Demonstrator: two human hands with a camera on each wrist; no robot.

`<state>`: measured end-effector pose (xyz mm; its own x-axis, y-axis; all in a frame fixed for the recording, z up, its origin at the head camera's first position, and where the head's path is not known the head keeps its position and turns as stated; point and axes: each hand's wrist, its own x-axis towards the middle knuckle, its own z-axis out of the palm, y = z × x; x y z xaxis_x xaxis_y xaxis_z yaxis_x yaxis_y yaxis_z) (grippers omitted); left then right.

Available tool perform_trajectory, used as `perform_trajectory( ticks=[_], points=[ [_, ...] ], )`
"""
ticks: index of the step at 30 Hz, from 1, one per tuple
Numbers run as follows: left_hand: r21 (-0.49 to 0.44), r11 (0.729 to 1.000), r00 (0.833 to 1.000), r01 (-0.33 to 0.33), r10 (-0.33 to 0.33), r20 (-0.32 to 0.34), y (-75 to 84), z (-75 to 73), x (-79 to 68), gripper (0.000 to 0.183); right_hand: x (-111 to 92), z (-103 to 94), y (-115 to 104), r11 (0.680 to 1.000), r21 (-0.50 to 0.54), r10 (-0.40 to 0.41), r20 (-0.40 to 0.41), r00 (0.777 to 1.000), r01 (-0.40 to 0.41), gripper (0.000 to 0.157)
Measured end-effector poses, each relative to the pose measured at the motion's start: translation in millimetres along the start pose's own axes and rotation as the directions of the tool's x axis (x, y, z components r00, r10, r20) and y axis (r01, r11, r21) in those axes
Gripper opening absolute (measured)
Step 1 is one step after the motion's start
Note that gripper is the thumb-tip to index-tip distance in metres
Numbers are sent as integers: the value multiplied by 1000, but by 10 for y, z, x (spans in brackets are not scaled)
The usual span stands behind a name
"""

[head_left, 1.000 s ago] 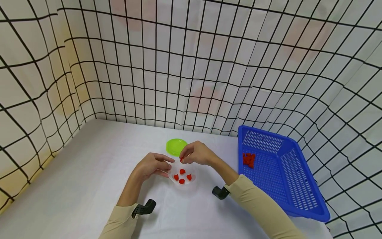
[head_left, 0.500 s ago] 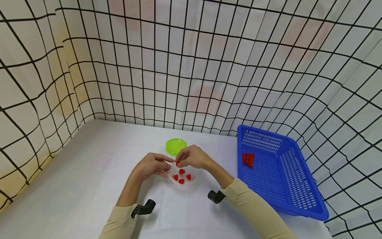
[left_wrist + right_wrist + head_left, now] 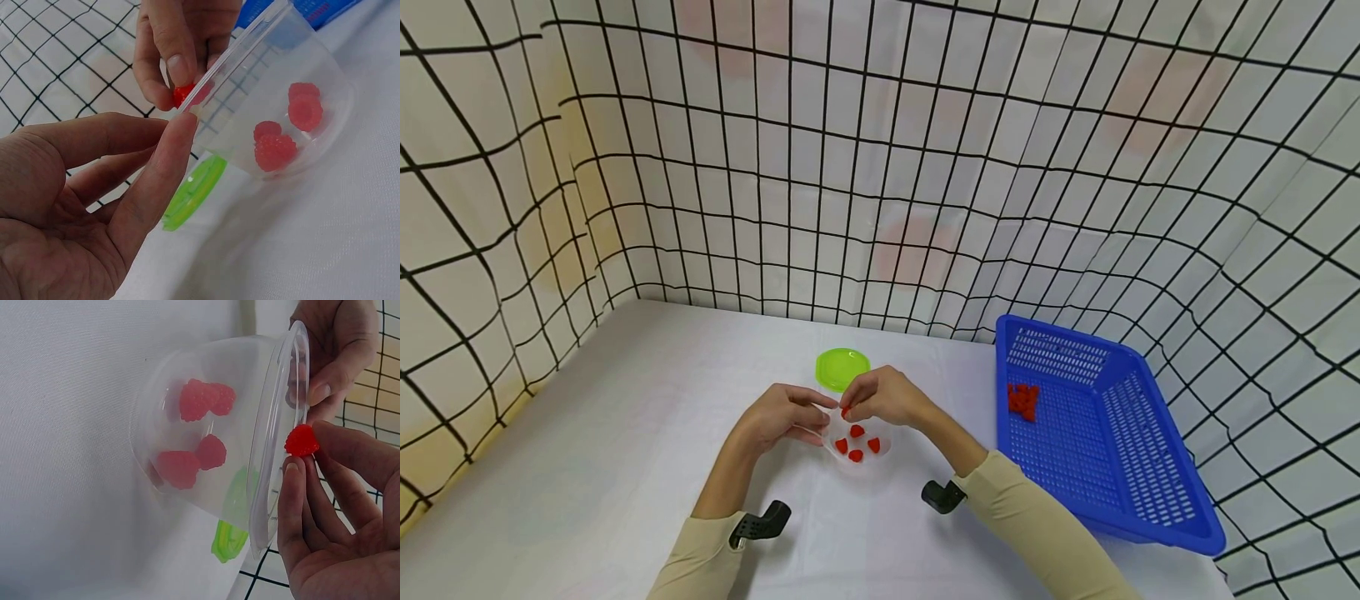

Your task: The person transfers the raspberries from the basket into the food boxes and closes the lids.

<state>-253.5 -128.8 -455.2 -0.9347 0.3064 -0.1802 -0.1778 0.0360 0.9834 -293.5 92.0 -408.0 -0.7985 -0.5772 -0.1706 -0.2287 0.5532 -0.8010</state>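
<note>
A clear plastic tub [image 3: 250,362] stands on the white cloth, with several red raspberries [image 3: 275,152] lying on its bottom. My left hand [image 3: 778,417] pinches the tub's rim at its left side, between thumb and fingers. Over the mouth of the tub, my right hand [image 3: 887,396] holds one raspberry [image 3: 302,440] between thumb and fingertips, level with the rim. Just behind the tub lies a bright green lid [image 3: 842,367], partly seen through the tub wall in the right wrist view.
On the right sits a blue perforated basket [image 3: 1075,471] with a small heap of red raspberries [image 3: 1022,402] at its left side. White cloth [image 3: 587,433] covers the table. A black wire grid [image 3: 820,200] encloses the back and sides.
My right hand has shifted slightly left and down over the tub, still holding the raspberry. The left hand stays at the rim. Over the last half second almost nothing moves.
</note>
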Motion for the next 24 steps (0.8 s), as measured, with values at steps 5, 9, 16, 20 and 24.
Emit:
perform_trajectory(
  ticks=[5, 9, 16, 20, 24],
  points=[
    [0, 1000, 1000, 1, -1, -3, -1, 2, 1, 33, 2, -3, 4, 1000, -2, -1, -6, 1000, 1, 10],
    [4, 1000, 1000, 5, -5, -10, 1, 6, 1, 32, 0, -4, -1, 1000, -8, 4, -9, 1000, -4, 11],
    [4, 1000, 1000, 10, -9, -20, -3, 4, 5, 32, 1, -9, -8, 1000, -2, 5, -7, 1000, -5, 12],
    [8, 1000, 1000, 15, -14, -21, 1, 7, 1, 32, -11, -34, -31, 1000, 5, 9, -1, 1000, -9, 15],
    [18, 1000, 1000, 14, -14, -17, 0, 8, 7, 31, -43, -131, -63, 1000, 15, 21, -9, 1000, -21, 20]
  ],
)
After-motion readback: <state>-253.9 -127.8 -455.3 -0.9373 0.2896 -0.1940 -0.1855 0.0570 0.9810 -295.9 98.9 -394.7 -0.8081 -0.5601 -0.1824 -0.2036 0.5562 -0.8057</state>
